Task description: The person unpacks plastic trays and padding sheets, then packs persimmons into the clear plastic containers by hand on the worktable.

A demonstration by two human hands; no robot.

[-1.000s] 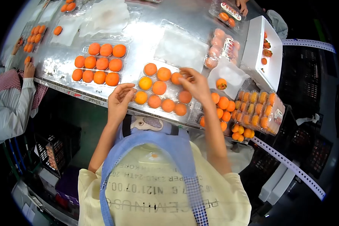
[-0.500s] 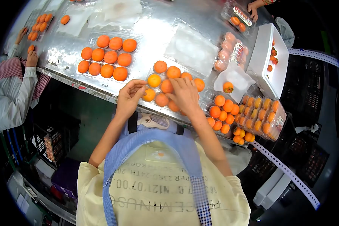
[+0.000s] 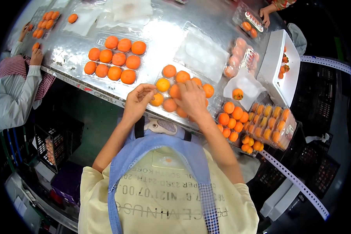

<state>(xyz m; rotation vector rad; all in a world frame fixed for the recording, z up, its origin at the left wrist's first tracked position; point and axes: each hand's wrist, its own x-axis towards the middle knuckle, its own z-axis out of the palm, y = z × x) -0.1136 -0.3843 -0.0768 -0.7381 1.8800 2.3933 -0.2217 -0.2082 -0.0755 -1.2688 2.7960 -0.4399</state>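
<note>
Shiny grey metal tabletop (image 3: pixel 66 52) spreads beneath my work. A white rectangular foam box (image 3: pixel 276 68) stands right of the clear plastic tray (image 3: pixel 160 75), whose moulded shape probably keeps round orange fruits (image 3: pixel 169 71) from rolling. Loosely curled, thumb and fingers parted, my left hand (image 3: pixel 138 102) sits at the tray's left edge, perhaps steadying it. Over the tray, my right hand (image 3: pixel 192 99) bends across fruit; whether it grips, I cannot tell.

The one camera I see at work sits on the person's head, facing forward and steeply down: shirt (image 3: pixel 163 199) lowest, left hand (image 3: pixel 138 102) and right hand (image 3: pixel 192 100) close at mid-view, metal table (image 3: pixel 72 58) stretching beyond.
</note>
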